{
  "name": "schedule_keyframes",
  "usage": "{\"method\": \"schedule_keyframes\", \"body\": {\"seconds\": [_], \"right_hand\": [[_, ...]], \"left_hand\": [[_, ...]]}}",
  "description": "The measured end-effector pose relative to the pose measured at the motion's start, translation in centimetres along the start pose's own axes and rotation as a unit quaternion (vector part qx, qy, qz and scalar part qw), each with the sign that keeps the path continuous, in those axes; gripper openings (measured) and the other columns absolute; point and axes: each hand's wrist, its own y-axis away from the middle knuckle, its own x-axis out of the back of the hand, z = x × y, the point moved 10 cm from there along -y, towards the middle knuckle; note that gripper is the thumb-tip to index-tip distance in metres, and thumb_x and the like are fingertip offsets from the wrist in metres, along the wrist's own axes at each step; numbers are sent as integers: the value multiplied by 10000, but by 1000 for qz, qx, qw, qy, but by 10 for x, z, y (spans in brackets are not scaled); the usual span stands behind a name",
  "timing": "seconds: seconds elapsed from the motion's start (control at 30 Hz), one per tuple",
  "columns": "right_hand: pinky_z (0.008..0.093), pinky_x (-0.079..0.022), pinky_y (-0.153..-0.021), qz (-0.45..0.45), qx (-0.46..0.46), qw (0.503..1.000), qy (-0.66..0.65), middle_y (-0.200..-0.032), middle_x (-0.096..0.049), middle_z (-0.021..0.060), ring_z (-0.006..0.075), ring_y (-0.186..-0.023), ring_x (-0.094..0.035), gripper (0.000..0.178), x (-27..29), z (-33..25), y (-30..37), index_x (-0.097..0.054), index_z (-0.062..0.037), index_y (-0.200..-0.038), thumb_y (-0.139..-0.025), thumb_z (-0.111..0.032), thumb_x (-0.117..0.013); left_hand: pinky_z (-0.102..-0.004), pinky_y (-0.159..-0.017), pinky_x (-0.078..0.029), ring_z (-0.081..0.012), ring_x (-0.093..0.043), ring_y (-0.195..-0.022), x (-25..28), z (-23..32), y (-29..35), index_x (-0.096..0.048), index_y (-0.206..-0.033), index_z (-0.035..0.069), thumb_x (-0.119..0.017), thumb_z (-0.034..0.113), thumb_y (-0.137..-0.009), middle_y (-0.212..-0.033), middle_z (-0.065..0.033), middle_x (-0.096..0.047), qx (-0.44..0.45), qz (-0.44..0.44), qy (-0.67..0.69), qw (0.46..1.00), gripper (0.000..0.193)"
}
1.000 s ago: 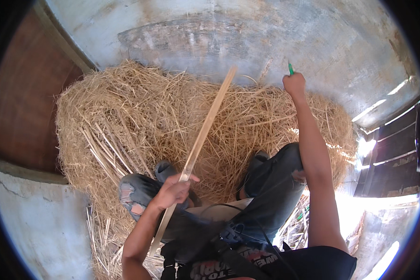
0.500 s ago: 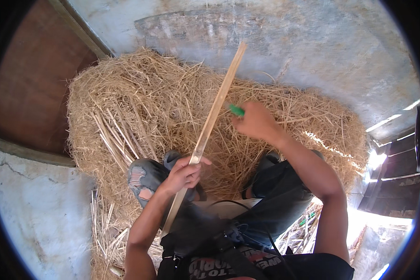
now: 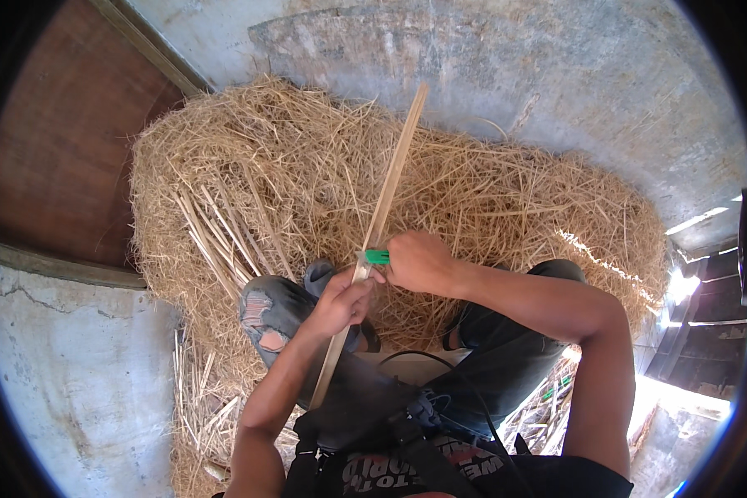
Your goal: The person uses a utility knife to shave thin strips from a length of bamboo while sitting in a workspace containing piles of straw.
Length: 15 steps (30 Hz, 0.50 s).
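A long, pale bamboo strip (image 3: 398,170) slants from my lap up and away over the straw. My left hand (image 3: 340,305) is wrapped round its lower part, the thumb lying along it. Close by, my right hand (image 3: 423,264) is closed on a small green tool (image 3: 377,256), most of which my fist hides. The tool's exposed end meets the strip just above my left thumb. Whether it has a blade is too small to make out.
I sit with knees bent on a deep bed of straw (image 3: 506,203). Several thin sticks (image 3: 216,232) lie to the left, and more cut pieces (image 3: 195,398) lie lower down. A grey wall (image 3: 490,75) rises behind; a brown panel (image 3: 58,141) stands at the left.
My right hand has come down and left with the green tool, from beside the strip onto it near my left hand. My left hand still grips the strip.
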Motion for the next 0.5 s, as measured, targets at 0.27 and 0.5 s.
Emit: {"method": "schedule_keyframes", "body": {"seconds": [0.27,0.5], "right_hand": [[499,-583,-647,38,-21,998,44,-748,-697,231,402,-738,-722,182,4,20,-15,-707,5,-765,-706,-166,-720],[468,-526,-542,89,-203,974,-53,-661,-627,131,274,-542,-608,171,61,69,-29,-708,21,-839,-900,-83,-586]], "left_hand": [[-259,-455,-288,-79,-332,-503,3,3,-3,-554,-1173,52,-482,162,-1053,-643,21,-356,-16,12,-30,999,178],[-251,-451,-296,-79,-379,-485,-4,-4,11,-554,-1178,40,-484,139,-1056,-637,23,-389,-2,-17,-49,999,172]]}}
